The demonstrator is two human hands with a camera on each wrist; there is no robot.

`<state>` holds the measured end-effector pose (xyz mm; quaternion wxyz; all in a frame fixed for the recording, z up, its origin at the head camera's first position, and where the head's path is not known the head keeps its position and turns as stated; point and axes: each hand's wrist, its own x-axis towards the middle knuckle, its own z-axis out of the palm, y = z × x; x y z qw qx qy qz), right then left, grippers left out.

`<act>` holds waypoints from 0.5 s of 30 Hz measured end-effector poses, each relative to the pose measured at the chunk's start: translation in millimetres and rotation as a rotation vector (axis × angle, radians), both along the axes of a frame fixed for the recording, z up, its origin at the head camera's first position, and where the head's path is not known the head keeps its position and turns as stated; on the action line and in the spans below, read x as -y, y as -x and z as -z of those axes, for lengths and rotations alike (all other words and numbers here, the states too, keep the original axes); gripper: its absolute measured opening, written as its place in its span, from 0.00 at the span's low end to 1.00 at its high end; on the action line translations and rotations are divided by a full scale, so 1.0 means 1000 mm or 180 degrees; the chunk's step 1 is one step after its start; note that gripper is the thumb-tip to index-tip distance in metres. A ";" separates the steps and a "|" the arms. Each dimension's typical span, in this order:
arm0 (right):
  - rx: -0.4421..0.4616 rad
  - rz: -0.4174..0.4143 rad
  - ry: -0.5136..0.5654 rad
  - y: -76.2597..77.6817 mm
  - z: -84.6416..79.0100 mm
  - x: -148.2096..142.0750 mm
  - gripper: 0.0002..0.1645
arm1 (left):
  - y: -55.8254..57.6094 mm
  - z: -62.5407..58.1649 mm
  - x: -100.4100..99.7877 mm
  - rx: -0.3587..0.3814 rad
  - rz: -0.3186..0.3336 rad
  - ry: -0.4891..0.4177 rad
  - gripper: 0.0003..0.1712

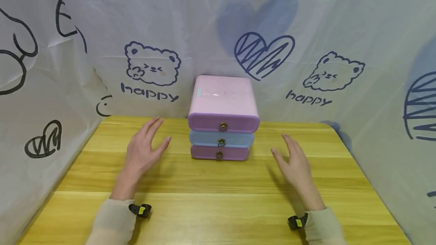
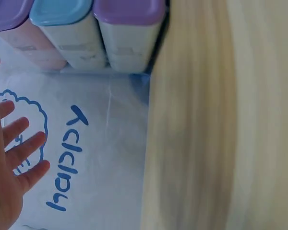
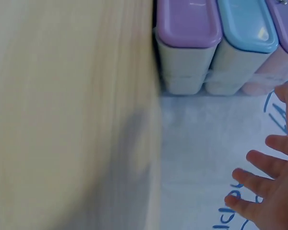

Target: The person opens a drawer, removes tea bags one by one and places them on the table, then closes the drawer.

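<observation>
A small three-drawer box (image 1: 223,95) stands at the back middle of the wooden table, its top pale pink. Its top drawer (image 1: 204,123) and bottom drawer (image 1: 204,153) have purple fronts, and the middle drawer (image 1: 204,139) is light blue. Each front carries a small round knob. My left hand (image 1: 143,150) hovers left of the box, fingers spread and holding nothing. On the other side, my right hand (image 1: 294,163) is held apart from the box, also with fingers extended and nothing in it. Both wrist views show the box's side beyond the fingers.
The yellow wooden table (image 1: 211,207) reaches back to a white cloth (image 1: 153,10) printed with bears, hearts and the word "happy". The cloth hangs behind the box and along both sides. Each wrist wears a black strap with a small device.
</observation>
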<state>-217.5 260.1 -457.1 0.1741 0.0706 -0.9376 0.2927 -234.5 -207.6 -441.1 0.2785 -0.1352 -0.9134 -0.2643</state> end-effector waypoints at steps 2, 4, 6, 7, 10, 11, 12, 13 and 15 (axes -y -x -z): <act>-0.0187 0.0001 0.0166 -0.001 -0.002 0.005 0.39 | 0.003 0.000 -0.004 -0.0199 0.0054 -0.0218 0.34; -0.0415 -0.0008 0.0340 -0.002 -0.004 0.010 0.35 | 0.005 -0.001 -0.008 -0.0366 0.0118 -0.0429 0.30; -0.0667 -0.0038 0.0507 -0.003 -0.007 0.016 0.31 | 0.007 -0.003 -0.012 -0.0473 0.0184 -0.0652 0.27; -0.0790 -0.0055 0.0576 -0.004 -0.008 0.020 0.29 | 0.008 -0.005 -0.015 -0.0499 0.0224 -0.0772 0.26; -0.1170 -0.0122 0.0732 -0.005 -0.014 0.030 0.26 | 0.012 -0.009 -0.023 -0.0469 0.0334 -0.1145 0.24; -0.1294 -0.0155 0.0768 -0.005 -0.016 0.034 0.25 | 0.013 -0.011 -0.026 -0.0434 0.0367 -0.1265 0.23; -0.1403 -0.0188 0.0787 -0.005 -0.019 0.037 0.24 | 0.015 -0.013 -0.029 -0.0395 0.0394 -0.1375 0.23; -0.1514 -0.0230 0.0804 -0.005 -0.020 0.041 0.24 | 0.016 -0.014 -0.032 -0.0361 0.0418 -0.1473 0.22; -0.1698 -0.0316 0.0826 -0.005 -0.024 0.048 0.24 | 0.021 -0.016 -0.039 -0.0308 0.0454 -0.1652 0.22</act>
